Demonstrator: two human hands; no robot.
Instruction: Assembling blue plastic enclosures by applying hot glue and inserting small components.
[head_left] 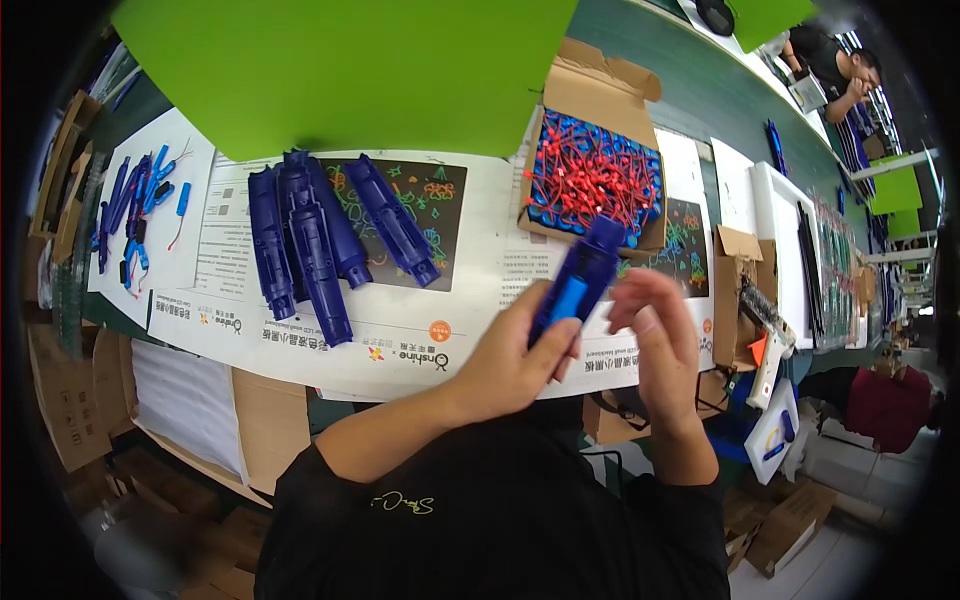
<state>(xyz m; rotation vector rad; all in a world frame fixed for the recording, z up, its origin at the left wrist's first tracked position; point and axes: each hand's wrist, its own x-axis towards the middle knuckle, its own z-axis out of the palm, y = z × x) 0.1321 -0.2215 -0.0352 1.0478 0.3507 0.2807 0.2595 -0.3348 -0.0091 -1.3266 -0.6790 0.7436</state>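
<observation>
My left hand [515, 365] is closed around a dark blue plastic housing half [597, 255], held tilted above the table's near edge. Inside its hollow lies a light blue battery cell [568, 300]. To the right of it, my right hand [662, 350] is raised with loosely bent fingers apart, and nothing shows in them. Beyond both hands stands an open cardboard box [648, 238] packed with blue battery cells [545, 215] that carry red wires and connectors [590, 165]. Several more dark blue housing halves [315, 245] lie in a group at the left, some stacked.
Printed white sheets [480, 300] cover the green table. A bright green panel [350, 70] rises at the back. Far left, more blue parts with wires [140, 210] lie on white paper. A white foam tray [780, 215] and small carton [738, 262] stand right. Other people [835, 65] are farther off.
</observation>
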